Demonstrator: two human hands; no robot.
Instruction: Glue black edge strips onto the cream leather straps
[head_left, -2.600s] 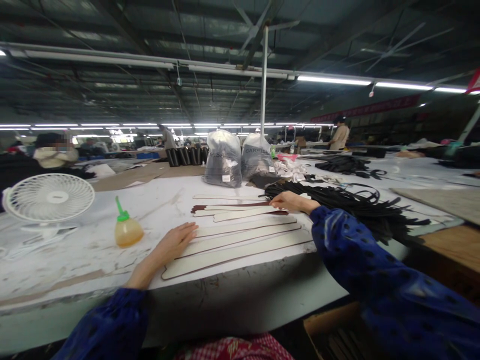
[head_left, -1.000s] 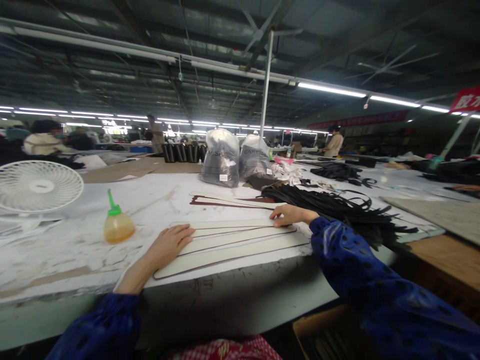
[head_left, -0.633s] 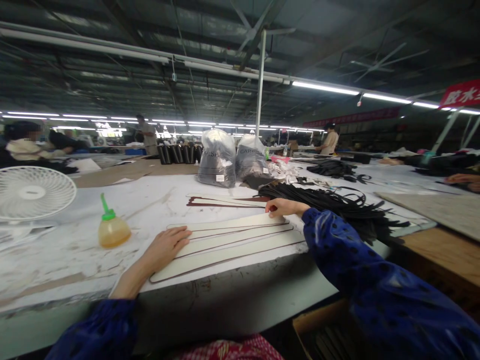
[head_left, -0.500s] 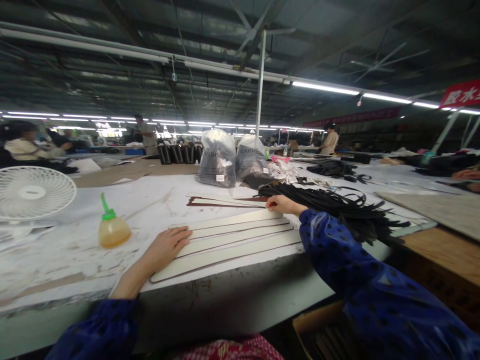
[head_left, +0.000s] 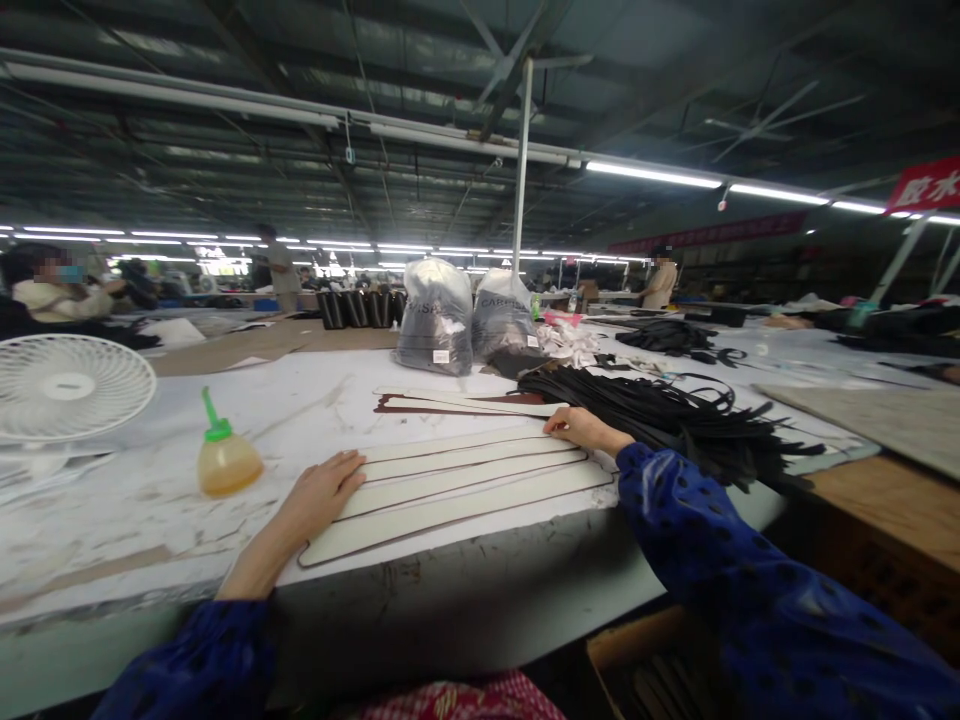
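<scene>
Several long cream strips with dark brown edges [head_left: 450, 500] lie side by side on the white table in front of me. My left hand [head_left: 326, 492] rests flat over their left ends, fingers stretched out. At the far side of the row, the fingers of my right hand [head_left: 585, 428] are pinched at the right end of the farthest cream strip [head_left: 450, 443]; the fingertips partly hide what they grip. Just beyond lies a small group of narrow brown and cream strips [head_left: 450, 404], its right end close to my right fingers.
A squeeze bottle [head_left: 229, 462] of amber liquid with a green spout and a white fan [head_left: 71, 390] stand at left. Black straps [head_left: 660, 410] are piled beyond my right hand. Two filled plastic bags [head_left: 435, 320] stand behind. Co-workers are in the background.
My right hand has moved right and slightly nearer to me, off the narrow strips' ends. My left hand has slid a little left along the cream strips.
</scene>
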